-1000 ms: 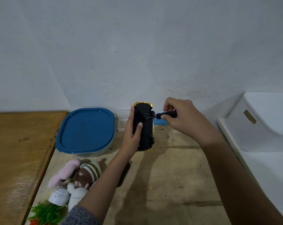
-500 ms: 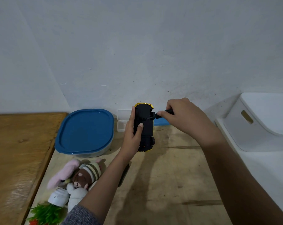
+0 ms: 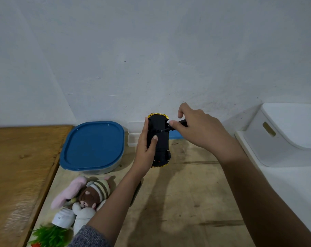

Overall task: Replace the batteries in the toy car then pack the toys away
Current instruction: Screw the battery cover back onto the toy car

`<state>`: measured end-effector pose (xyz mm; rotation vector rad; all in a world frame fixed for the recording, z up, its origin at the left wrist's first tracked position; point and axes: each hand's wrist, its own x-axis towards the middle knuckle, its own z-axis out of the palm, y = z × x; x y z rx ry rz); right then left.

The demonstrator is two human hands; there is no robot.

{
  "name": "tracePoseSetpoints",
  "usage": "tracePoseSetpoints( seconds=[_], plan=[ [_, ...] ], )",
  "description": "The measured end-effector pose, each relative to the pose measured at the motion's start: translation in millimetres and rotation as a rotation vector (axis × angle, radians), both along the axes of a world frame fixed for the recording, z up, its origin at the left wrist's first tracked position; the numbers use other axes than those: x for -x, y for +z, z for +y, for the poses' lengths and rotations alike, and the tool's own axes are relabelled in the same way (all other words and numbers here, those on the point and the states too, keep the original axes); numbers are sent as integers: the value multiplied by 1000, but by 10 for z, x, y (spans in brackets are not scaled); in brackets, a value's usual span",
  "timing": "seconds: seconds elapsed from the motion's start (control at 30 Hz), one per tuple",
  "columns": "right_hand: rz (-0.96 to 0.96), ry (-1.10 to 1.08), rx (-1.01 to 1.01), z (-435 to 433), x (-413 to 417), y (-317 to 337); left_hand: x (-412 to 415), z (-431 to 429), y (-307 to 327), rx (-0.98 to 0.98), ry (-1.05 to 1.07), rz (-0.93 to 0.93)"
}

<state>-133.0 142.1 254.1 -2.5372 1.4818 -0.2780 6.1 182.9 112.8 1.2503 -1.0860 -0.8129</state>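
Note:
A gold-trimmed toy car [image 3: 161, 139] stands on end above the wooden table, its black underside facing me. My left hand [image 3: 146, 148] grips it from the left, thumb across the underside. My right hand [image 3: 197, 129] pinches a small black screwdriver [image 3: 176, 125] whose tip touches the upper part of the underside. Plush toys [image 3: 90, 193] lie at the lower left of the table.
A clear container with a blue lid [image 3: 92, 145] sits left of the car. Small clear boxes [image 3: 134, 134] and a blue item [image 3: 174, 134] lie by the wall. A white bin [image 3: 283, 132] stands at right. A white bulb [image 3: 63, 217] and green plastic plant [image 3: 48, 236] lie at bottom left.
My right hand has turned and lifted a little on the screwdriver, with its fingers now more raised. The car and my left hand have stayed put.

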Motion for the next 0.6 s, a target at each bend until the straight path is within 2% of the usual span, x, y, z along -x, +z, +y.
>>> tracePoseSetpoints(
  seconds=[0.1, 0.33, 0.5, 0.6],
  plan=[
    [12, 62, -104, 12, 17, 20, 5, 2, -11, 2, 0, 13],
    [109, -56, 104, -19, -20, 23, 30, 5, -8, -5, -17, 46],
    [14, 83, -101, -2, -9, 32, 24, -9, -23, 2, -6, 46],
    [14, 36, -41, -39, -18, 31, 17, -22, -35, -2, -8, 55]
  ],
)
